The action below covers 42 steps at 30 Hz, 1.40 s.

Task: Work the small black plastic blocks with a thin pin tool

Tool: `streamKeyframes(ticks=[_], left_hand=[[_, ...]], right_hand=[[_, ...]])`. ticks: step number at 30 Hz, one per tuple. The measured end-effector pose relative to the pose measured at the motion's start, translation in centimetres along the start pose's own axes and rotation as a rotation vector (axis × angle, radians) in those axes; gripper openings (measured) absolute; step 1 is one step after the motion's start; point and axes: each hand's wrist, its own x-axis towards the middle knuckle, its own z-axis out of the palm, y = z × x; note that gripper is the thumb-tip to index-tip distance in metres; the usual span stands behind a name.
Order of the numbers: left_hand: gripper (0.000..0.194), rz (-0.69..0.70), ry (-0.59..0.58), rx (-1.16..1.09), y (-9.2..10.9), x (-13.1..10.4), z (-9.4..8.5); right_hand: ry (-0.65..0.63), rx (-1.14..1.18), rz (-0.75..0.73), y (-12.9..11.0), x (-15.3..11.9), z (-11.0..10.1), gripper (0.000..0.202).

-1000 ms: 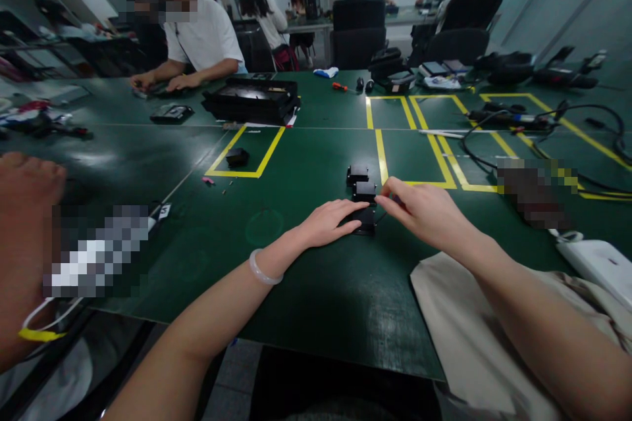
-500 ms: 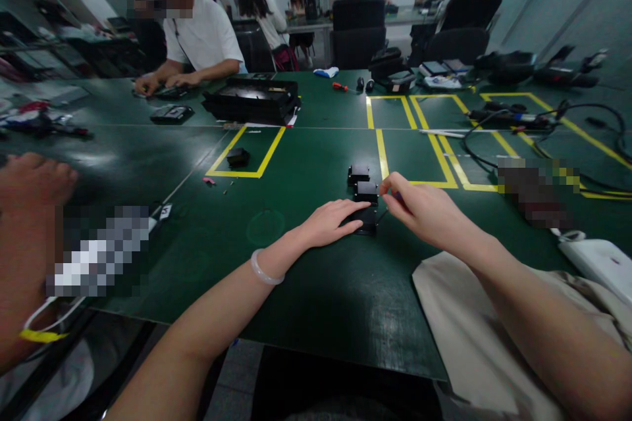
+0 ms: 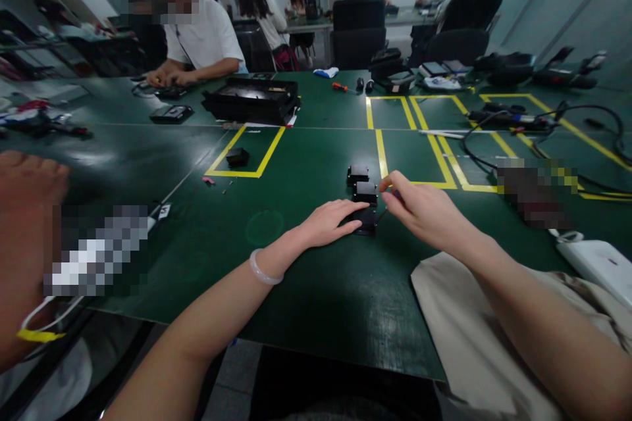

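Observation:
Three small black blocks stand in a row on the green table, the far block [image 3: 358, 173], the middle block [image 3: 365, 193] and the near block [image 3: 365, 221]. My left hand [image 3: 330, 222] holds the near block down, its thumb on the near side and its fingers across the far side. A thin dark rod-like tool [image 3: 380, 216] is pinched in the fingertips of my right hand [image 3: 417, 207]. Its tip slants down to the right side of the near block. My fingers hide most of the tool, so its kind cannot be told.
Left of the blocks, another black block [image 3: 237, 157] sits inside a yellow tape outline [image 3: 269, 156]. A black tray [image 3: 251, 100] stands farther back. Beige cloth [image 3: 454, 302] lies under my right forearm. A cable [image 3: 464, 145] curls at right. Another person's hand [image 3: 34, 177] is at far left.
My hands and the blocks keep almost the same place. Across the table, the co-worker's hands have come closer together.

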Motion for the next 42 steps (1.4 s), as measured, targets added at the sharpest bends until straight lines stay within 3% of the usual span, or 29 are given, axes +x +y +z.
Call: streamKeyframes(ticks=[42], left_hand=[[0.045,-0.014,-0.008,-0.018,0.03,-0.03,-0.11]], right_hand=[[-0.017,-0.046,0.025,-0.06,-0.03,-0.44,0.028]])
